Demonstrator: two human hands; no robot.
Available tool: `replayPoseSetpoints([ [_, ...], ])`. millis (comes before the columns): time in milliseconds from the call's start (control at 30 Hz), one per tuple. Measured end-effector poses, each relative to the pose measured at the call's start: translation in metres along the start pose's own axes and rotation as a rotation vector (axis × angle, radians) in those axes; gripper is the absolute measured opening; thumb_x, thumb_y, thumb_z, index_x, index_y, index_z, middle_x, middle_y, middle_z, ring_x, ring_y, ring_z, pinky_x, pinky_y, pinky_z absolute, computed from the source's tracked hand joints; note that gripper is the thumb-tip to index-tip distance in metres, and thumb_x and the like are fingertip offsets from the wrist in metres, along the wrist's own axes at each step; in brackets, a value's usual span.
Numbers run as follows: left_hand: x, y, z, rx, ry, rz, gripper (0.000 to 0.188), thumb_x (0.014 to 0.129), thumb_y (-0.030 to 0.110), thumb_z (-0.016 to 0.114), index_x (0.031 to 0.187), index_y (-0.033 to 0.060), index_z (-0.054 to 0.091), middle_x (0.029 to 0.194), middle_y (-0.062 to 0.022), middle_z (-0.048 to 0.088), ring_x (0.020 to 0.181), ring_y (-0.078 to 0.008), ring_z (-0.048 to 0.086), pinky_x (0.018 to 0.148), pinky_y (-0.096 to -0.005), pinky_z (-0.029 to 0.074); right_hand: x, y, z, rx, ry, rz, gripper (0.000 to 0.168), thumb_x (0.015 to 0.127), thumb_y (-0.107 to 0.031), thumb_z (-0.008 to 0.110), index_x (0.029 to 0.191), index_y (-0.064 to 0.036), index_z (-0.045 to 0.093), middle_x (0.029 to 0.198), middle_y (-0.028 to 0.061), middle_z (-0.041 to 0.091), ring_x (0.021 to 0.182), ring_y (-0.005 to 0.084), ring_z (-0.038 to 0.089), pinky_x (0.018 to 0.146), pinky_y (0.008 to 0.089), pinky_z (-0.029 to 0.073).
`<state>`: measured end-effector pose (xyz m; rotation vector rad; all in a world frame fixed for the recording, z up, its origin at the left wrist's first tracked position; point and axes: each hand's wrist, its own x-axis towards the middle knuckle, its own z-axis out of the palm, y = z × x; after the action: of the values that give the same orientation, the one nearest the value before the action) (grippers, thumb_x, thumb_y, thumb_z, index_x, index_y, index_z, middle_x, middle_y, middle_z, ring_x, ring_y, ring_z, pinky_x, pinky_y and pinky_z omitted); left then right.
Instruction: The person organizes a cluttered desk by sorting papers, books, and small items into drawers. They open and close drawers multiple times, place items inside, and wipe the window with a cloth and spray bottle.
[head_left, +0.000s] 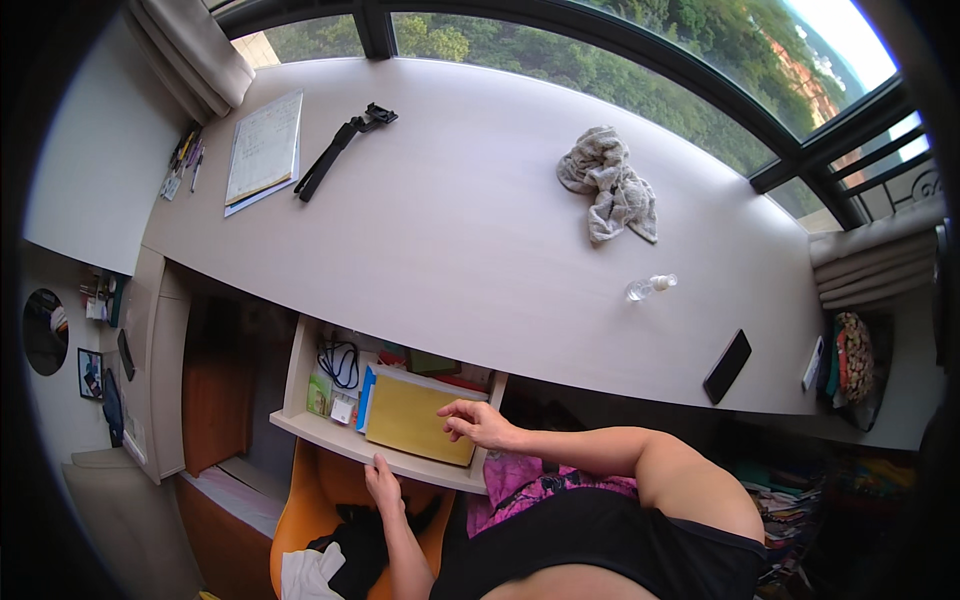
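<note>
An open desk drawer (300, 429) juts out below the desktop. Inside lie a yellow folder or envelope (405, 412) over blue and white papers, a coiled black cable (339, 363), a white plug adapter (343, 410) and a green-and-white packet (318, 394). My right hand (474, 424) is over the folder's right part, fingers apart and holding nothing; whether it touches the folder is unclear. My left hand (384, 484) is at the outer face of the drawer front, thumb at its top edge, with the other fingers partly hidden.
On the desktop (450, 225) are a crumpled grey cloth (609, 184), a clear spray bottle (651, 287), a black smartphone (727, 366), a black folding phone stand or selfie stick (341, 150), papers (264, 150) and pens (187, 154). An orange chair (300, 487) holding clothes stands below the drawer.
</note>
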<state>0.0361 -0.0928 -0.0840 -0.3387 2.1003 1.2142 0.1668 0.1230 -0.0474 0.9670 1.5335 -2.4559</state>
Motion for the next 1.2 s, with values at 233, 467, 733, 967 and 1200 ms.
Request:
replayPoseSetpoints([
  [233,0.011,0.051,0.039,-0.051,-0.264,-0.009,0.053,0.094,0.045,0.043,0.129,0.0055,0.041,0.126,-0.0127,0.046,0.108,-0.0267,0.05,0.081,-0.0472,0.047,-0.048,-0.027,-0.051,-0.105,0.136,-0.098,0.025,0.093,-0.014,0.049,0.111,0.002,0.055,0.089,0.0063,0.062,0.077,0.0102,0.059,0.074,0.0255,0.05],
  [467,0.02,0.088,0.093,-0.167,-0.499,0.059,0.074,0.09,0.058,0.043,0.14,0.0063,0.027,0.139,-0.0177,0.033,0.121,-0.0365,0.041,0.088,-0.0514,0.042,-0.095,-0.02,-0.092,-0.048,0.472,-0.213,0.021,0.092,-0.014,0.051,0.106,0.001,0.058,0.085,0.0052,0.063,0.073,0.0096,0.058,0.069,0.0236,0.049],
  [733,0.029,0.112,0.141,-0.326,-0.664,0.068,0.068,0.088,0.057,0.047,0.136,0.0102,0.034,0.132,-0.0118,0.041,0.111,-0.0299,0.047,0.09,-0.0476,0.041,-0.138,-0.028,-0.171,-0.184,1.075,-0.424,0.013,0.091,-0.008,0.052,0.097,0.002,0.059,0.077,0.0065,0.063,0.069,0.0115,0.06,0.064,0.0239,0.05],
  [967,0.018,0.118,0.145,-0.358,-0.655,0.094,0.074,0.085,0.06,0.05,0.141,0.0162,0.028,0.138,-0.0095,0.037,0.116,-0.0275,0.045,0.093,-0.0469,0.037,-0.139,0.013,-0.19,-0.889,1.165,-0.488,0.01,0.082,-0.007,0.059,0.091,-0.003,0.061,0.079,0.0101,0.059,0.072,0.0224,0.057,0.065,0.0328,0.047],
  [1200,0.0,0.007,0.147,-0.245,-0.651,0.052,0.066,0.089,0.051,0.05,0.139,0.0105,0.035,0.129,-0.0129,0.049,0.102,-0.022,0.058,0.085,-0.0356,0.044,-0.128,0.029,-0.199,-1.196,1.048,-0.587,0.007,0.085,-0.01,0.057,0.089,-0.005,0.058,0.081,0.0095,0.052,0.07,0.0236,0.054,0.062,0.0339,0.045],
])
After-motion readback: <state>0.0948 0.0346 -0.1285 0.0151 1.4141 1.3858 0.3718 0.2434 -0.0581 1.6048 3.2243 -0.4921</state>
